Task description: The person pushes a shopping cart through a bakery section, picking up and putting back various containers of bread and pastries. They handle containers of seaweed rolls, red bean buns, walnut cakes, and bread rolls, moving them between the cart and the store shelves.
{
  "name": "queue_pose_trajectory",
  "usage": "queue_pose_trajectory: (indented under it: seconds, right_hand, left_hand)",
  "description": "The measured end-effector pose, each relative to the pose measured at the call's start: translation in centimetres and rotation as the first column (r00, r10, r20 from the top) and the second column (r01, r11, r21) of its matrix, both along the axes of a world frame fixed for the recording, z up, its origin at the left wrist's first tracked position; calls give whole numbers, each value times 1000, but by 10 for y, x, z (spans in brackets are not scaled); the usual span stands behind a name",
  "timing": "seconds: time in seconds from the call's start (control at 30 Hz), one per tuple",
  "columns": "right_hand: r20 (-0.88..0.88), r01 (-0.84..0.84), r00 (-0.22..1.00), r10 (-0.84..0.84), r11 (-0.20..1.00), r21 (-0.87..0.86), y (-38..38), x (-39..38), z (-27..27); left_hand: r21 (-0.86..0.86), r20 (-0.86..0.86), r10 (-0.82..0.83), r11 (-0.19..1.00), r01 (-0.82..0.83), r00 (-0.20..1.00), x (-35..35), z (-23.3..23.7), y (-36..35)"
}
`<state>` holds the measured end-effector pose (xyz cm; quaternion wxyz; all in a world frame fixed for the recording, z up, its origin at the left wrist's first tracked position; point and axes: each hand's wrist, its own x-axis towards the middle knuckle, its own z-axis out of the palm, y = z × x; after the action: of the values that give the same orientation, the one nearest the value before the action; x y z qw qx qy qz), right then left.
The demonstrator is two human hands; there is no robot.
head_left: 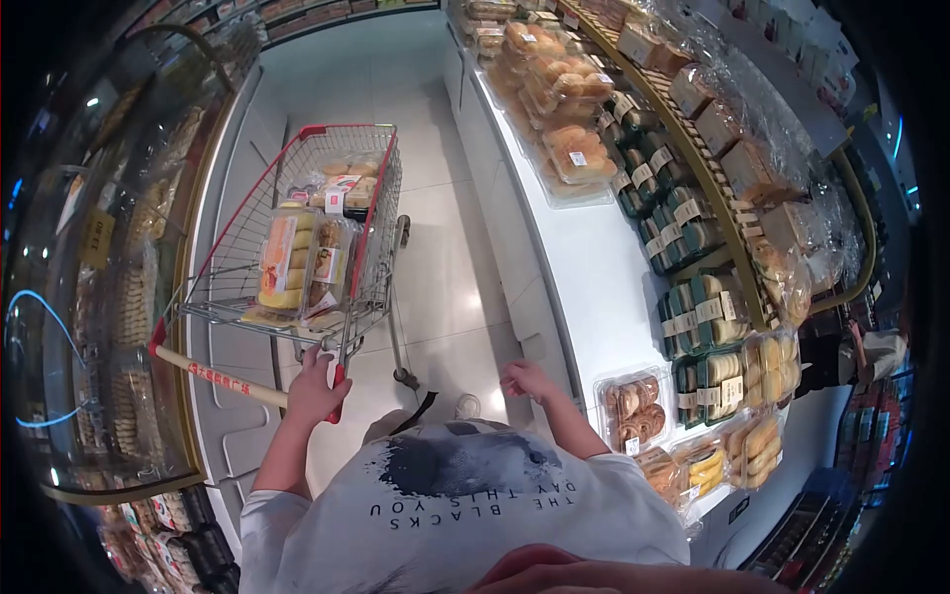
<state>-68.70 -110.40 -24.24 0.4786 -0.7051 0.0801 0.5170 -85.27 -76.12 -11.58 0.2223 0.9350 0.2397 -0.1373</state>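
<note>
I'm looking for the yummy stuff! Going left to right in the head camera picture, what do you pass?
A glass case of baked goods → cart → right hand → box of pastries → bags of bread.

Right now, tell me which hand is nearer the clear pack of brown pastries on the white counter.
Right. The right hand is beside the edge of the counter, just short of the pack. The left hand grips the cart handle, across the aisle.
</note>
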Motion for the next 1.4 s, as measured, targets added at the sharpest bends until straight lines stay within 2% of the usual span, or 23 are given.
queue_pose_trajectory:
  seconds: [0.03,0.17,0.3,0.33,0.37,0.43,0.47,0.57,0.63,0.7,0.77,0.8,0.83,0.87,0.93,1.03,1.1,1.17,1.23,1.27,1.37,1.4]
  right_hand:
    - [-3,8,1000,-8,1000,-10,-7,9,-10]
    - [-2,69,998,-69,998,13,-9,42,-31]
    - [-24,75,997,-73,995,73,14,67,-22]
    - [-32,58,998,-56,996,65,15,77,-31]
    - [-32,43,999,-41,997,65,19,82,-39]
    - [-38,30,999,-28,998,59,28,94,-47]
    - [-44,28,999,-26,998,50,30,103,-48]
    - [-73,61,995,-62,998,-7,31,141,-65]
    - [-125,124,984,-127,992,-37,34,168,-73]
    - [-202,213,955,-217,976,-43,39,196,-79]
    - [-201,318,929,-311,948,4,52,225,-68]
    - [-208,368,911,-356,929,25,55,240,-63]
    - [-197,381,908,-369,925,20,60,253,-61]
    - [-188,394,904,-384,919,18,63,266,-61]
    - [-199,422,890,-410,906,23,70,288,-64]
    - [-242,426,882,-404,904,44,79,330,-75]
    - [-262,395,892,-369,917,55,86,359,-93]
    - [-255,317,922,-292,946,62,108,397,-97]
    - [-252,241,944,-214,967,83,138,430,-97]
    - [-245,199,954,-171,975,96,153,447,-95]
    - [-254,101,965,-57,982,160,197,496,-94]
    - [-261,71,965,-21,981,182,210,509,-93]
  left_hand:
    - [7,50,20,1000,-20,999,-3,-3,6]
    - [-24,-37,46,999,-47,998,6,-1,24]
    - [-151,-144,132,976,-154,981,20,16,35]
    - [-35,-26,34,999,-35,999,22,3,40]
    - [33,-151,-6,999,11,989,25,-1,47]
    - [145,-393,-64,981,130,917,57,29,43]
    - [141,-492,-21,985,104,870,83,46,41]
    - [98,-134,-129,985,142,983,155,41,51]
    - [4,68,-101,995,101,993,214,22,66]
    - [76,84,-109,992,102,991,277,-2,79]
    - [-76,118,27,997,-18,993,342,-42,102]
    - [-234,125,259,946,-225,958,376,-70,117]
    - [-382,99,473,830,-406,875,403,-96,132]
    - [-356,74,640,733,-579,765,421,-118,146]
    - [-284,39,887,451,-846,460,441,-161,178]
    - [-390,-52,949,267,-881,310,446,-241,220]
    - [-578,-186,968,32,-816,170,447,-237,225]
    - [-665,-228,973,-134,-735,29,450,-245,228]
    - [-686,-168,979,-201,-699,-116,449,-285,237]
    - [-613,-226,960,-272,-741,-166,447,-298,245]
    - [-506,-150,937,-346,-790,-315,464,-245,226]
    - [-465,-122,935,-351,-813,-333,461,-253,227]
